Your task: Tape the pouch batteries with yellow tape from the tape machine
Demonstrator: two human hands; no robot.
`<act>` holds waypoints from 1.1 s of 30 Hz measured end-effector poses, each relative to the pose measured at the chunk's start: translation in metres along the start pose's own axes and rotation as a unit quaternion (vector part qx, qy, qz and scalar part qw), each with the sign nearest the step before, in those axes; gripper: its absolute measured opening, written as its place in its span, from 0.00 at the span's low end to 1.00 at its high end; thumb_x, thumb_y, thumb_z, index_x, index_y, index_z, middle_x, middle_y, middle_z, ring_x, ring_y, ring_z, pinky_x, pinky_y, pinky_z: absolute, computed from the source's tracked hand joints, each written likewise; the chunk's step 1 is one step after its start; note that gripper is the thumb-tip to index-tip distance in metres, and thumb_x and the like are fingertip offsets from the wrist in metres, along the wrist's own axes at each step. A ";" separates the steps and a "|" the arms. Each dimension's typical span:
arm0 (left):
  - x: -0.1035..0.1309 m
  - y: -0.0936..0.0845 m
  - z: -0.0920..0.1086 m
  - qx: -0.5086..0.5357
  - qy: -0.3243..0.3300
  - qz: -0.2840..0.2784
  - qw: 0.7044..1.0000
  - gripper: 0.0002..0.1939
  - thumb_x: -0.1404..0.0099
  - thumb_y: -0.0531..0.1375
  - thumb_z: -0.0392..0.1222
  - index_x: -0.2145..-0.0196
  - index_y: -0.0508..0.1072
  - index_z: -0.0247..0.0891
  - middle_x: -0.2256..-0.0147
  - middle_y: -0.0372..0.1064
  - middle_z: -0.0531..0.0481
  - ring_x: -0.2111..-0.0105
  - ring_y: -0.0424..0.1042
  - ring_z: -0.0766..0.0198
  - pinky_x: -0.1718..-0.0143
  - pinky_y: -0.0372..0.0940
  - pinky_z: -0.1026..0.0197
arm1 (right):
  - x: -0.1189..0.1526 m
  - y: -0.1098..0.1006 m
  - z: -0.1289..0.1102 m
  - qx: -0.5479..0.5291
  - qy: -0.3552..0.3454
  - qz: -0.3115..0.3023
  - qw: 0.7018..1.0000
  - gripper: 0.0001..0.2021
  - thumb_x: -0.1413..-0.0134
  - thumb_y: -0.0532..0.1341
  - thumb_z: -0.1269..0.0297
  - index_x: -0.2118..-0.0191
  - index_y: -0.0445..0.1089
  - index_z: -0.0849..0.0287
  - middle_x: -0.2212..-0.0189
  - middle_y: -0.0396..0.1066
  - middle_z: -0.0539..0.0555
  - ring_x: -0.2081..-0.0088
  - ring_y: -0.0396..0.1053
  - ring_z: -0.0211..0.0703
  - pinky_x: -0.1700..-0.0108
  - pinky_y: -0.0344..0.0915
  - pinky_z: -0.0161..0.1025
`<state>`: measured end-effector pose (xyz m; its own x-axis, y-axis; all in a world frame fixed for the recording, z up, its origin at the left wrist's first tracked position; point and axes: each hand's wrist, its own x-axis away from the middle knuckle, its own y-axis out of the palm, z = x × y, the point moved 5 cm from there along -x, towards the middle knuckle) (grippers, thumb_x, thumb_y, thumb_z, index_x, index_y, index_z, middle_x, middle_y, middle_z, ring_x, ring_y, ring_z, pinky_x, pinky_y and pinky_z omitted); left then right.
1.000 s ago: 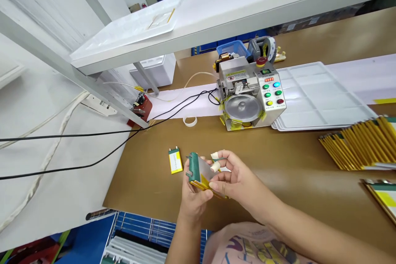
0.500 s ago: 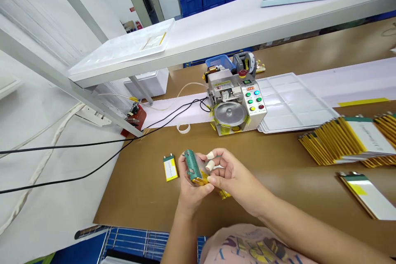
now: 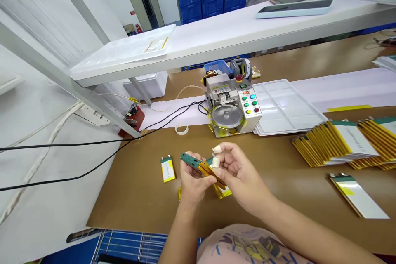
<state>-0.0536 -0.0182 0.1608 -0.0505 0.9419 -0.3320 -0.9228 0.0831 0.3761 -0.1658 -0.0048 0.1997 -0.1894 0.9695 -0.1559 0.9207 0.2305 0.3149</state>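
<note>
My left hand (image 3: 193,179) is wrapped round a flat battery pack (image 3: 202,168) with a green end and amber-taped edges, held tilted, edge up, above the bench. My right hand (image 3: 232,169) is pinched close to the pack's right side, pale finger cots on two fingertips. What sits between its thumb and fingers is hidden. Below the hands, partly covered, lie more battery cells (image 3: 225,192). A single small battery cell (image 3: 168,169) with a white label rests left of my left hand. Beside my left wrist a bit of yellow material (image 3: 179,193) shows.
A tape dispenser machine (image 3: 232,105) with coloured buttons stands ahead, white trays (image 3: 287,107) to its right. Stacked battery cells (image 3: 328,144) and a separate larger cell pair (image 3: 359,198) lie right. A tape ring (image 3: 181,130) and black cables (image 3: 167,121) are left; a shelf (image 3: 213,45) spans above.
My left hand has turned the battery pack so its narrow edge faces up. The right hand's fingers have shifted slightly along its side. The view has moved a little rightward.
</note>
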 end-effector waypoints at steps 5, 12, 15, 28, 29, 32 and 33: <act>-0.002 0.000 0.006 -0.023 0.003 -0.015 1.000 0.26 0.58 0.67 0.39 0.64 0.57 0.43 0.69 0.56 0.55 0.68 0.60 0.70 0.67 0.59 0.65 | -0.005 -0.003 0.000 -0.044 0.026 -0.042 0.998 0.19 0.54 0.60 0.65 0.56 0.54 0.51 0.70 0.61 0.47 0.70 0.60 0.33 0.67 0.60 0.34; -0.004 0.000 0.006 -0.045 0.006 -0.026 0.999 0.29 0.61 0.68 0.44 0.63 0.58 0.43 0.69 0.58 0.56 0.72 0.61 0.71 0.72 0.59 0.68 | -0.014 -0.009 0.007 -0.107 0.105 -0.043 0.988 0.23 0.64 0.66 0.65 0.59 0.57 0.54 0.75 0.67 0.46 0.75 0.63 0.34 0.72 0.59 0.33; -0.004 -0.004 0.002 -0.060 -0.006 -0.018 0.998 0.30 0.63 0.69 0.45 0.63 0.59 0.43 0.71 0.59 0.56 0.73 0.61 0.72 0.73 0.59 0.69 | -0.016 -0.011 0.010 -0.119 0.115 -0.034 0.986 0.23 0.63 0.66 0.64 0.60 0.56 0.55 0.77 0.68 0.46 0.76 0.63 0.34 0.73 0.58 0.33; -0.009 -0.003 -0.004 0.007 -0.083 0.137 0.987 0.20 0.56 0.66 0.38 0.64 0.65 0.37 0.70 0.70 0.52 0.71 0.70 0.67 0.66 0.65 0.62 | -0.013 -0.029 0.002 0.015 -0.092 0.153 0.984 0.09 0.54 0.59 0.66 0.67 0.57 0.54 0.73 0.63 0.47 0.69 0.63 0.35 0.65 0.61 0.36; -0.008 -0.002 -0.004 0.010 -0.099 0.142 0.985 0.20 0.55 0.66 0.39 0.63 0.65 0.38 0.70 0.71 0.52 0.71 0.70 0.67 0.66 0.65 0.62 | -0.012 -0.031 0.000 0.048 -0.112 0.161 0.979 0.08 0.53 0.58 0.66 0.66 0.57 0.54 0.72 0.63 0.48 0.68 0.63 0.36 0.64 0.61 0.37; -0.005 -0.001 -0.004 0.021 -0.133 0.147 0.980 0.19 0.50 0.64 0.41 0.60 0.65 0.40 0.67 0.71 0.52 0.68 0.70 0.66 0.64 0.65 0.62 | -0.013 -0.035 -0.002 0.099 -0.127 0.151 0.975 0.10 0.51 0.58 0.63 0.62 0.57 0.53 0.68 0.64 0.50 0.66 0.64 0.37 0.60 0.62 0.40; -0.004 0.000 -0.004 0.025 -0.139 0.144 0.979 0.19 0.50 0.63 0.41 0.60 0.65 0.41 0.66 0.71 0.51 0.66 0.70 0.65 0.63 0.65 0.61 | -0.015 -0.037 0.000 0.091 -0.114 0.139 0.980 0.13 0.53 0.59 0.62 0.61 0.56 0.53 0.67 0.64 0.50 0.65 0.64 0.38 0.59 0.61 0.41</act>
<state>-0.0548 -0.0232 0.1589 -0.1928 0.9804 0.0401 -0.8656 -0.1892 0.4637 -0.1968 -0.0278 0.1908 0.1386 0.9441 -0.2993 0.9756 -0.0781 0.2052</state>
